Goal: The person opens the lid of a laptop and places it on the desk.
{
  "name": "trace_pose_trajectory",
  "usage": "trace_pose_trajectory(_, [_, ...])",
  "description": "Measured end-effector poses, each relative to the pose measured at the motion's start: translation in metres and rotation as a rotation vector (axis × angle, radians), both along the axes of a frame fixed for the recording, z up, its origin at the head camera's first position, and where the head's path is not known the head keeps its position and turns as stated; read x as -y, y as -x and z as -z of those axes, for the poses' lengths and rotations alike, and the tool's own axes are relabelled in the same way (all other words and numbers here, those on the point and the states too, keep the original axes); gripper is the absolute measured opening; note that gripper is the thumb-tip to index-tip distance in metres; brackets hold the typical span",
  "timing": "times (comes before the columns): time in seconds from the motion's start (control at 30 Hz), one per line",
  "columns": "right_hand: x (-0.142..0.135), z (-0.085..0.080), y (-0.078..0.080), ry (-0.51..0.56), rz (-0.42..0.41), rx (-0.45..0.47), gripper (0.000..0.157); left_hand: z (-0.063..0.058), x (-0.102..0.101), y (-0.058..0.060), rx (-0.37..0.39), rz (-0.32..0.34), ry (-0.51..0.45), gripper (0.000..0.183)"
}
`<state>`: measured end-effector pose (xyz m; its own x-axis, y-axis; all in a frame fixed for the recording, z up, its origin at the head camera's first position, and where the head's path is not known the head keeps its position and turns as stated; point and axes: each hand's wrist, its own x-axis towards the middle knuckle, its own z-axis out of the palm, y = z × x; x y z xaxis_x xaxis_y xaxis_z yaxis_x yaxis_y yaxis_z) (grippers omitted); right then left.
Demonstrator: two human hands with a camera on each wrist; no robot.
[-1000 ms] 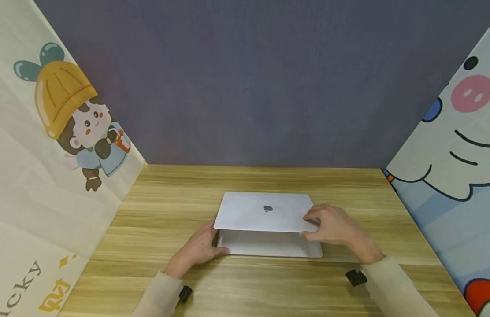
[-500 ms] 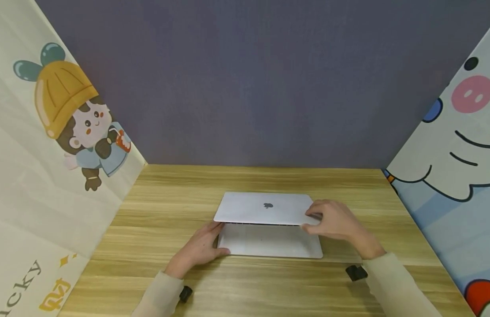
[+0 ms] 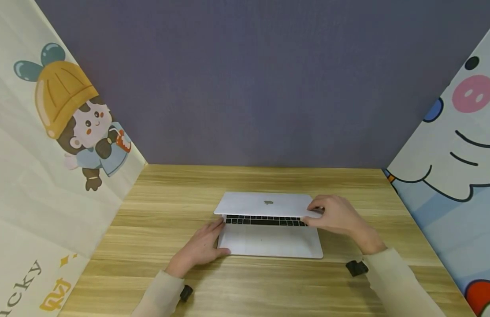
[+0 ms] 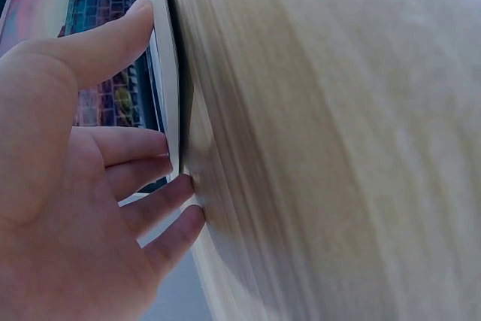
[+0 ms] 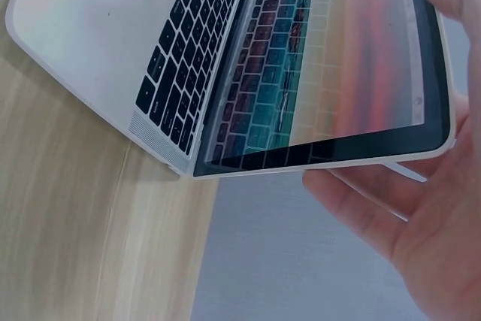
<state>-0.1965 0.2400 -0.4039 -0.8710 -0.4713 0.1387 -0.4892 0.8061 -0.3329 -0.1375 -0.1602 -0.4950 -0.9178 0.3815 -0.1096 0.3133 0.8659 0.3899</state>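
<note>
On table [image 3: 269,288], head view: laptop [image 3: 269,231] near the middle, front edge toward viewer. Sits apart from grey panel [image 3: 265,88] behind, so leaves room for lid [image 3: 257,204] to lean back. Lid part-raised, tilted over base [image 3: 269,243], keyboard [image 3: 265,222] only partly exposed. With left hand [image 3: 201,246], touches left side of base: thumb at front corner, fingers stretched along edge, not clenched. Probably pins base so as not to slide or rise with lid. With right hand [image 3: 337,218], pinches lid near right end of free edge, thumb under, fingers over outer face. Likely chosen for leverage: free edge, least effort.

Left wrist view: left hand loose and spread, thumb near screen [image 4: 41,5], fingertips at or near laptop's pale edge. Wrapped round nothing. Reads as light brace rather than grip. Pressure: can't tell.

Right wrist view: pinch by right hand, clearer. Thumb on screen side near free edge, other fingers behind and beside lid, palm off the glass. Probably spares screen from smudges and pressure while controlling lid from both faces. Key shapes on screen, likely reflection. Holds lid at one corner only, so could twist slightly if pulled unevenly.
</note>
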Motion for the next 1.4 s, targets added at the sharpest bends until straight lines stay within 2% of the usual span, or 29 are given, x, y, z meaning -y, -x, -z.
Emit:
trace_pose_trajectory(0.4, [-0.0004,-0.0059,0.004,0.065,0.03,-0.002,0.038,-0.0018,0.0,0.0013,-0.006,0.015,0.011,0.089])
trace_pose_trajectory(0.67, [0.0023,-0.009,0.0028,0.113,0.054,-0.09,0.03,-0.0006,-0.0003,0.0017,-0.013,0.017,0.019,0.089])
trace_pose_trajectory(0.93, [0.0028,-0.0082,0.0032,0.106,0.062,-0.115,0.03,0.0008,-0.0014,0.0006,-0.034,0.014,0.025,0.087])
trace_pose_trajectory(1.4, [0.0019,-0.0082,0.0078,0.095,0.07,-0.084,0.032,0.0039,-0.0033,0.0018,-0.001,0.011,0.131,0.092])
